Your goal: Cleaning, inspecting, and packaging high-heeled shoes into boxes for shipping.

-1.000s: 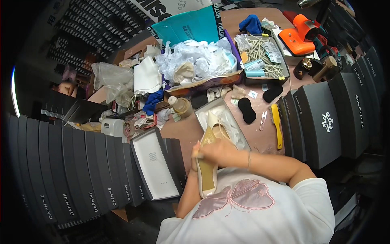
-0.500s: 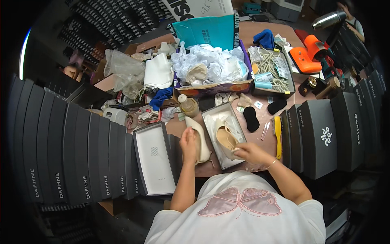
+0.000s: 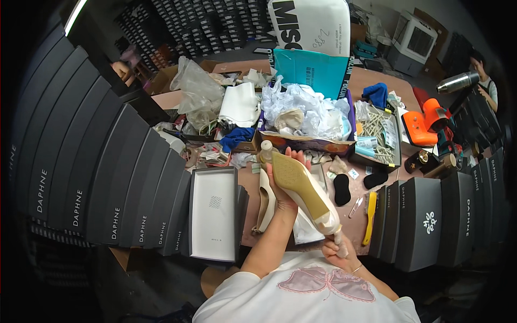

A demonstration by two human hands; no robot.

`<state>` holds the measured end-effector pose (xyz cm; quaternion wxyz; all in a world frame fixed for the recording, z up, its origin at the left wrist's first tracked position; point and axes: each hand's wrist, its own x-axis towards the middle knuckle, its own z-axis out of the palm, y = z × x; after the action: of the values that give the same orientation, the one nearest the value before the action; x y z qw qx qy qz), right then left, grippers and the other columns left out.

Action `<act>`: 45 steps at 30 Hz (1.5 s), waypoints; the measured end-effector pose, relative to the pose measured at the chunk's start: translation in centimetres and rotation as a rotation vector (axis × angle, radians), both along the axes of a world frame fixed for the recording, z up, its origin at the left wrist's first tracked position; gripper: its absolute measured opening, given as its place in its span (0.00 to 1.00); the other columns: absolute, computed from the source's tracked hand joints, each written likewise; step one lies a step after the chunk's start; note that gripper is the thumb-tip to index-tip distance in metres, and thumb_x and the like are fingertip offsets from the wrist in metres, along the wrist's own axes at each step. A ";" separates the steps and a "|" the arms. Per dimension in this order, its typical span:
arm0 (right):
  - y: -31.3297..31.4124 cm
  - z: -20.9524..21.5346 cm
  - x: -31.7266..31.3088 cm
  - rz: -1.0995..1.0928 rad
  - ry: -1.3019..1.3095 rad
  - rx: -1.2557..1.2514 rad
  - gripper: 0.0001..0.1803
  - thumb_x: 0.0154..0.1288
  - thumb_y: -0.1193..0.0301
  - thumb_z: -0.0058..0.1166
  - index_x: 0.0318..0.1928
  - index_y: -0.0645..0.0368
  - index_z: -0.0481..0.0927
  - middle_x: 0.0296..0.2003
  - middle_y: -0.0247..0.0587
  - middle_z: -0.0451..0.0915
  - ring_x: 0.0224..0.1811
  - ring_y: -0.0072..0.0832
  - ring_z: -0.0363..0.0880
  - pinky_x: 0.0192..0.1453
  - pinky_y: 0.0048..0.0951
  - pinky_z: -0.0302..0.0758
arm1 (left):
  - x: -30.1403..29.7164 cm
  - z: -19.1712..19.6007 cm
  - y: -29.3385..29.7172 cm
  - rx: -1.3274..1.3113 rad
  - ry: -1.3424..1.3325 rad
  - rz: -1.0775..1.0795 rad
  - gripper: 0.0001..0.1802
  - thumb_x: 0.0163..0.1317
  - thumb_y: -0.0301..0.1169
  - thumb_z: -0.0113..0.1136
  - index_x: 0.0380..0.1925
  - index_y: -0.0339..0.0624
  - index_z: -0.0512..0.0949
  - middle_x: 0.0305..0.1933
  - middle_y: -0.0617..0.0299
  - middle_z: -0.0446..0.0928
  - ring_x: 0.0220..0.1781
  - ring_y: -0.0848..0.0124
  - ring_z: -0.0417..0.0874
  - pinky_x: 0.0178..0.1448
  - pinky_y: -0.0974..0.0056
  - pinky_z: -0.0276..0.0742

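Note:
I hold a beige high-heeled shoe (image 3: 302,187) sole-up over the table. My left hand (image 3: 284,189) grips it from beneath around the middle of the sole, toe pointing away from me. My right hand (image 3: 338,253) is closed on the thin heel at the near end. A second beige shoe (image 3: 265,202) lies on the table just left of my left forearm. Under the raised shoe sits an open shoe box with white tissue (image 3: 308,226), partly hidden.
An open grey box lid (image 3: 214,212) lies at left beside rows of stacked dark shoe boxes (image 3: 97,177). More dark boxes (image 3: 425,220) stand at right. Crumpled white paper (image 3: 307,110), a small bottle (image 3: 265,152), black insoles (image 3: 341,189), a yellow shoehorn (image 3: 370,216) and orange tools (image 3: 423,126) crowd the table.
The shoe came out of the box and is now raised sole-up between both hands. The right hand moved from inside the box to the heel. The view tilted up.

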<state>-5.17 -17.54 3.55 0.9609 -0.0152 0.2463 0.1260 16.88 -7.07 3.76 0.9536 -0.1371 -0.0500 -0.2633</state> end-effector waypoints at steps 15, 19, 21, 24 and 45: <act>0.2 3.4 7.5 0.259 -1.131 -2.322 0.11 0.52 0.70 0.56 0.34 0.56 0.70 0.25 0.40 0.72 0.24 0.40 0.76 0.24 0.36 0.72 | -7.6 -1.0 5.2 1.018 -0.175 -0.630 0.33 0.71 0.57 0.32 0.61 0.41 0.65 0.42 0.49 0.78 0.40 0.60 0.84 0.45 0.57 0.81; 1.6 3.3 6.0 0.344 -1.288 -2.335 0.08 0.57 0.68 0.53 0.33 0.55 0.69 0.21 0.40 0.72 0.21 0.39 0.77 0.20 0.36 0.72 | -6.9 -0.2 5.3 1.008 -0.080 -0.542 0.32 0.71 0.55 0.33 0.56 0.39 0.68 0.40 0.48 0.79 0.37 0.57 0.84 0.41 0.57 0.82; 1.5 3.2 6.8 0.388 -1.136 -2.442 0.07 0.57 0.68 0.53 0.31 0.55 0.69 0.21 0.39 0.71 0.20 0.37 0.77 0.20 0.36 0.72 | -7.1 -2.1 5.1 0.945 -0.073 -0.575 0.33 0.71 0.55 0.32 0.59 0.38 0.67 0.41 0.48 0.78 0.38 0.57 0.83 0.42 0.57 0.81; 1.5 3.5 9.6 0.422 -0.884 -2.596 0.07 0.57 0.69 0.54 0.28 0.55 0.70 0.19 0.38 0.71 0.19 0.34 0.77 0.21 0.37 0.73 | -7.7 -0.8 3.7 0.917 0.324 -0.486 0.35 0.71 0.55 0.32 0.64 0.37 0.62 0.46 0.48 0.78 0.39 0.57 0.83 0.46 0.55 0.80; 0.5 4.0 7.2 0.113 -1.218 -2.431 0.06 0.54 0.69 0.53 0.29 0.52 0.70 0.21 0.33 0.71 0.20 0.31 0.77 0.22 0.33 0.73 | -6.9 -2.7 5.1 0.802 -0.105 -0.618 0.33 0.72 0.52 0.32 0.65 0.37 0.59 0.43 0.47 0.78 0.42 0.56 0.82 0.50 0.56 0.79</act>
<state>2.01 -17.09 7.60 0.2897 -0.9078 -0.2599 -0.1565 9.97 -1.95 1.08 0.8050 0.2446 0.0500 -0.5381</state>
